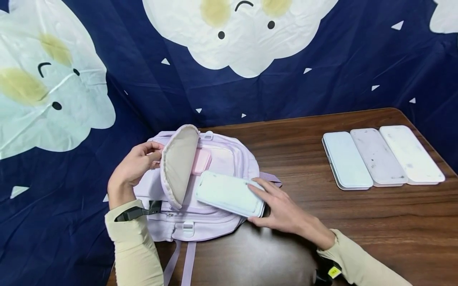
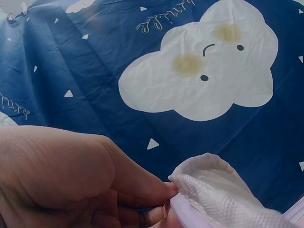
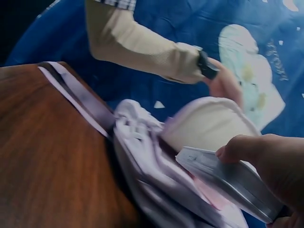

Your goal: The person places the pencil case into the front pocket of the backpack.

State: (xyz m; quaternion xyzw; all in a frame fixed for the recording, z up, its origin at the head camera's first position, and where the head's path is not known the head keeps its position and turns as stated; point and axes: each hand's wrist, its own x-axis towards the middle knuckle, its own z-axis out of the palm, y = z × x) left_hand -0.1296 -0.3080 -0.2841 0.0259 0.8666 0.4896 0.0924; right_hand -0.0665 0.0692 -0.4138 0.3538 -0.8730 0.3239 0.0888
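Note:
A lilac backpack (image 1: 218,232) lies on the table, its front flap (image 1: 179,167) raised to show a beige lining. My left hand (image 1: 134,169) pinches the edge of that flap between thumb and fingers, as the left wrist view also shows. With my right hand (image 1: 280,206) I grip a pale flat case (image 1: 229,192) by its right end, thumb on the near side and fingers on the far side. The case is held over the backpack's front, its left end close to the opening. A pink item (image 1: 201,162) shows in the opening beside the flap.
Three flat cases stand side by side at the table's right: a light blue one (image 1: 347,161), a greyish lilac one (image 1: 378,157) and a white one (image 1: 411,155). Backpack straps (image 1: 189,264) hang toward the near edge. A blue cloud-print cloth (image 1: 272,87) hangs behind the wooden table (image 1: 393,222).

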